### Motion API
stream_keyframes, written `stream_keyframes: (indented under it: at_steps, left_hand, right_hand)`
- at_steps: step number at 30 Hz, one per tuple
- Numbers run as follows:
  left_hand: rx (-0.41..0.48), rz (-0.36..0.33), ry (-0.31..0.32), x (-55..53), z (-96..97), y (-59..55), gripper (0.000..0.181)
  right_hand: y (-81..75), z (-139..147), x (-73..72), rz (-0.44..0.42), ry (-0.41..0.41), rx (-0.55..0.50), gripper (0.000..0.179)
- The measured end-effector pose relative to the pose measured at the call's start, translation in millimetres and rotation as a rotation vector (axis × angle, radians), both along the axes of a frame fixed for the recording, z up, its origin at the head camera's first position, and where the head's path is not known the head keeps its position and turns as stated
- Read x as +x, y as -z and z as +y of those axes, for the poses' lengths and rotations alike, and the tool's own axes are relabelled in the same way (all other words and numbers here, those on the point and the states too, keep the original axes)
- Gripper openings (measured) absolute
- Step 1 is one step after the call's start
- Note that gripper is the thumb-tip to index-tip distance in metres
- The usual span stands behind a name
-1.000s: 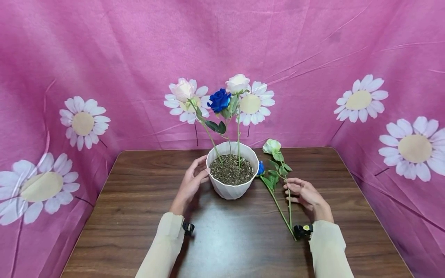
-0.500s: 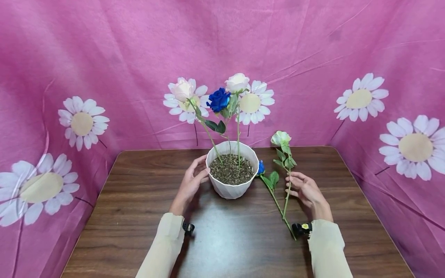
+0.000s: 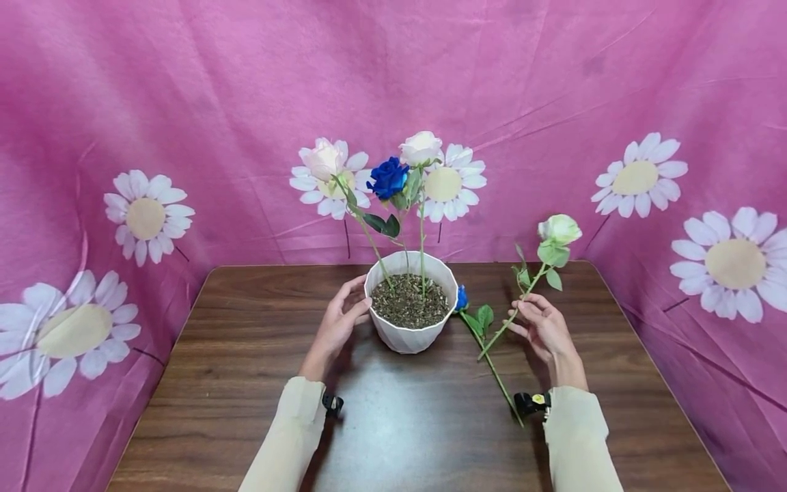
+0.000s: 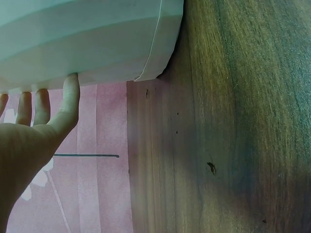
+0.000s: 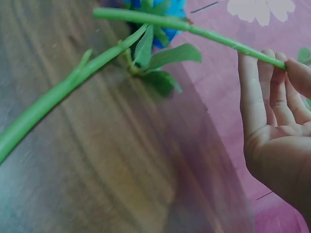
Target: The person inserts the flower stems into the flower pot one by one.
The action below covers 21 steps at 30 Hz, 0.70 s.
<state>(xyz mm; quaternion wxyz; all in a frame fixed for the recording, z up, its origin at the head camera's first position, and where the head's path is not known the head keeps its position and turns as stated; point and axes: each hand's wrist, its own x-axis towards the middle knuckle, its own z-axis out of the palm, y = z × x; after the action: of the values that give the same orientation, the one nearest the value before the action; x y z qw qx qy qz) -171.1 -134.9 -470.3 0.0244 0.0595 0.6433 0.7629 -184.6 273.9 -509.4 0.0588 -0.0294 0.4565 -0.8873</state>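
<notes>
Pink cloth (image 3: 393, 75) hangs behind the tabletop (image 3: 246, 355) and along both sides, softly folded and creased. Large white daisies (image 3: 734, 263) with pale yellow centres and thin dark stems pattern it. The tabletop shows brown wood grain and rounded far corners; a pale reflection (image 3: 393, 417) of light gleams near its middle.

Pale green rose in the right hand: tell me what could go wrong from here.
The right hand pinches the pale green rose by its stem, so it might twist or slip. In the head view, its lower end crosses the lying blue rose, so the two could snag.
</notes>
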Motion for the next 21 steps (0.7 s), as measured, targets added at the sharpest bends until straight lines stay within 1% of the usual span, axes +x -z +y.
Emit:
stream_keyframes:
  at_steps: [3, 7, 10, 13, 18, 21]
  left_hand:
    - [0.011, -0.001, 0.002, 0.2, 0.3, -0.5, 0.051]
    - [0.009, 0.001, 0.001, -0.1, 0.0, -0.3, 0.051]
    - [0.013, 0.009, 0.014, -0.7, 0.4, -0.5, 0.05]
    - [0.017, 0.007, 0.02, -0.9, -0.2, -0.5, 0.05]
    - [0.013, -0.008, 0.018, 0.1, -2.4, -0.2, 0.051]
    - [0.002, -0.014, 0.019, 0.2, -2.1, -0.9, 0.051]
  right_hand:
    - [-6.7, -1.8, -1.5, 0.005, 0.028, -0.034, 0.016]
    - [-15.6, -4.2, -4.4, 0.002, 0.065, -0.043, 0.014]
    - [-23.4, -6.8, -5.8, 0.013, 0.091, -0.047, 0.012]
    - [-34.4, -12.0, -7.2, 0.042, 0.122, -0.068, 0.009]
    - [-59.2, -23.6, -9.0, 0.117, 0.188, -0.116, 0.004]
    - [-71.7, -28.5, -10.5, 0.167, 0.228, -0.131, 0.006]
